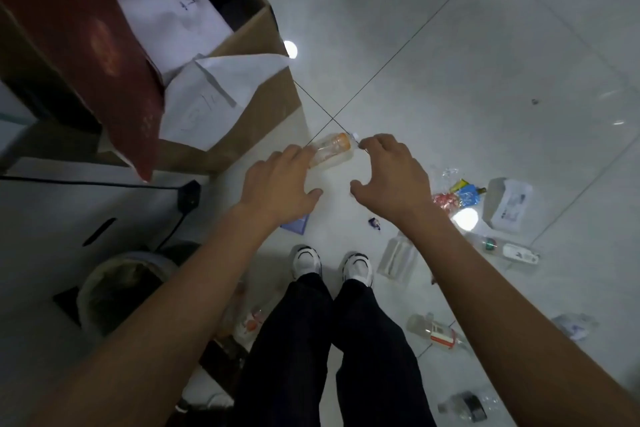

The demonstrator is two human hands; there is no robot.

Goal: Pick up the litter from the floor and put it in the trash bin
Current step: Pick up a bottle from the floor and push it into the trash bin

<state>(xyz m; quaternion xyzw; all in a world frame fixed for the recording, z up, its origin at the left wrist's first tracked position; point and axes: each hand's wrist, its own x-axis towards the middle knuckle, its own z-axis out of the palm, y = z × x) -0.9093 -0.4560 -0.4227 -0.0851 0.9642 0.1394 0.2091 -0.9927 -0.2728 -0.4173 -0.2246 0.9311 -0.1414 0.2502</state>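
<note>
Clear plastic bottle [332, 149] w/ orange label lies on its side on the white tile floor [485, 45], just beside the cardboard box [256, 128], where grout lines cross. Left hand [278, 184] spread, fingertips over bottle's base; can't tell if touching. Right hand [389, 173] loosely clawed near cap end, holding nothing. Trash bin [86, 288] lower left by the legs. Wrappers [457, 196] & other bottles [436, 331] lie scattered to the right. Light glare on the tiles.
</note>
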